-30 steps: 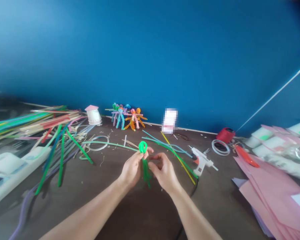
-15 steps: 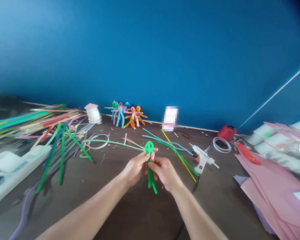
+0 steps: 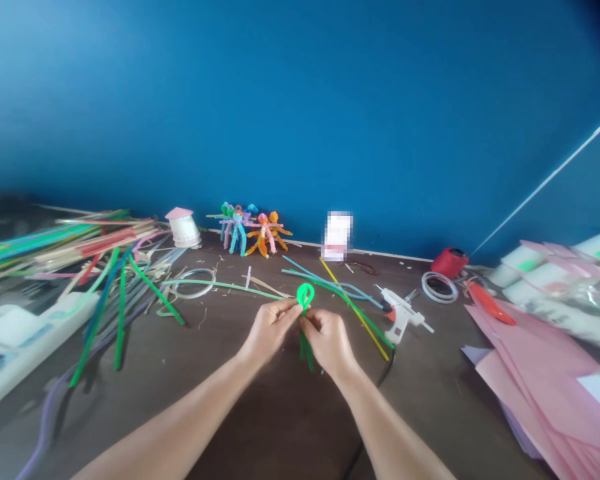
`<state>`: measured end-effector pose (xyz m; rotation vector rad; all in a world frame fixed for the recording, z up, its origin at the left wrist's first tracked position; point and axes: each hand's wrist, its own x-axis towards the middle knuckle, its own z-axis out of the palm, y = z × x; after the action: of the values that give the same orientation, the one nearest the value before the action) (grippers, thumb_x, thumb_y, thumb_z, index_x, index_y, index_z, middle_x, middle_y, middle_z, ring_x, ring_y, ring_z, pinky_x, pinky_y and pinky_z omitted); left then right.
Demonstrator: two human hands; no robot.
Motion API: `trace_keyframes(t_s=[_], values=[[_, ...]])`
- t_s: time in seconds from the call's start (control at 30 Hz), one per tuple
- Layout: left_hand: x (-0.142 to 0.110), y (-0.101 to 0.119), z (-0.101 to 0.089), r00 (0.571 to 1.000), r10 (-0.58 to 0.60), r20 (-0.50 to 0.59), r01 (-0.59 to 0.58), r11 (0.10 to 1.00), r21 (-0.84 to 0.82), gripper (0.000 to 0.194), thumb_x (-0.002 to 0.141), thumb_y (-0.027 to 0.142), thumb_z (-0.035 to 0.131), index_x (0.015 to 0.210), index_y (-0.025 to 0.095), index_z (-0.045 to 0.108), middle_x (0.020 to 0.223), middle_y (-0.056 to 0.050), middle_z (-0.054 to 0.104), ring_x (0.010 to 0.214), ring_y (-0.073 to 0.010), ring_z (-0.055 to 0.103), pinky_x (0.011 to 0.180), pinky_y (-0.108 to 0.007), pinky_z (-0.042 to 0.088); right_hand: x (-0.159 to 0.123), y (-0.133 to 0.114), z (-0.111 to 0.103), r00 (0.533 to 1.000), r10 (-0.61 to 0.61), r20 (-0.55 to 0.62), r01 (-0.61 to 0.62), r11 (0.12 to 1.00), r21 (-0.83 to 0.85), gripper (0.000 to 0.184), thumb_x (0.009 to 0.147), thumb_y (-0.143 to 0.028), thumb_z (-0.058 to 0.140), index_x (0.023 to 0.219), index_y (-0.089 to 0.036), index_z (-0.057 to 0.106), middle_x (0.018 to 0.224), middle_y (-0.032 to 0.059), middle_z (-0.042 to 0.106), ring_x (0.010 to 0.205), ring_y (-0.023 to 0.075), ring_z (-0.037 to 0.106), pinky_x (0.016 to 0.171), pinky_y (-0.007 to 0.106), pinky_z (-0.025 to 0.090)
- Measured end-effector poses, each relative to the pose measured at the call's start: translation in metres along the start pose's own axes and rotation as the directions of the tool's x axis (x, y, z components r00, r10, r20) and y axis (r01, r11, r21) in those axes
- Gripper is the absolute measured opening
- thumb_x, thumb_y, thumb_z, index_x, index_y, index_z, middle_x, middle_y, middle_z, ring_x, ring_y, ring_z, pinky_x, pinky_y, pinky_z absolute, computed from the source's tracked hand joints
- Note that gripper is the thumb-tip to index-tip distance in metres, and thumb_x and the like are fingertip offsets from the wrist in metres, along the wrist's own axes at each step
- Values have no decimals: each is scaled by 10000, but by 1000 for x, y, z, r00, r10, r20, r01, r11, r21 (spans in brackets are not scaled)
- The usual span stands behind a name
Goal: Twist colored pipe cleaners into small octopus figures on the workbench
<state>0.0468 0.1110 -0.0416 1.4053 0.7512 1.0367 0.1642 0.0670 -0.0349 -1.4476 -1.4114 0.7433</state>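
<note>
"What's in the middle of the worktop (image 3: 220, 413)?"

"A looped pipe cleaner (image 3: 305, 295), between the left grip (image 3: 269, 331) and the right grip (image 3: 327, 341)."

"And behind that?"

"Pipe-cleaner figures (image 3: 247, 233), standing against the wall (image 3: 300, 100)."

"To either side?"

"A hot glue gun (image 3: 400, 313) just right, paper sheets (image 3: 535, 380) farther right, and a heap of pipe cleaners (image 3: 70, 250) on the left."
</note>
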Motion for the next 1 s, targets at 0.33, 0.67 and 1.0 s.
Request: trace_keyframes(t_s=[0.33,0.67,1.0], values=[[5,8,-10,976,128,177,-169,954,246,236,741,322,553,608,147,639,670,-27,548,704,-153,486,666,-254,370,-4,2,-4,988,-152,-5,141,930,-338,244,766,-196,466,558,-185,593,506,11,590,500,142,560,456,200,327],[9,1,-15,992,82,92,-99,976,194,179,705,308,595,665,139,640,679,-15,564,677,-140,493,646,-240,379,-4,3,-4,981,-194,-1,189,955,-227,126,771,-213,505,769,-209,631,664,6,644,611,155,598,544,219,413],[5,5,-10,983,183,36,-186,952,243,181,690,310,608,602,159,653,636,-21,556,660,-150,492,624,-240,369,-2,-3,-7,958,-228,-174,226,974,-32,66,758,-182,498,707,-176,540,640,-18,508,550,105,468,523,206,384]])
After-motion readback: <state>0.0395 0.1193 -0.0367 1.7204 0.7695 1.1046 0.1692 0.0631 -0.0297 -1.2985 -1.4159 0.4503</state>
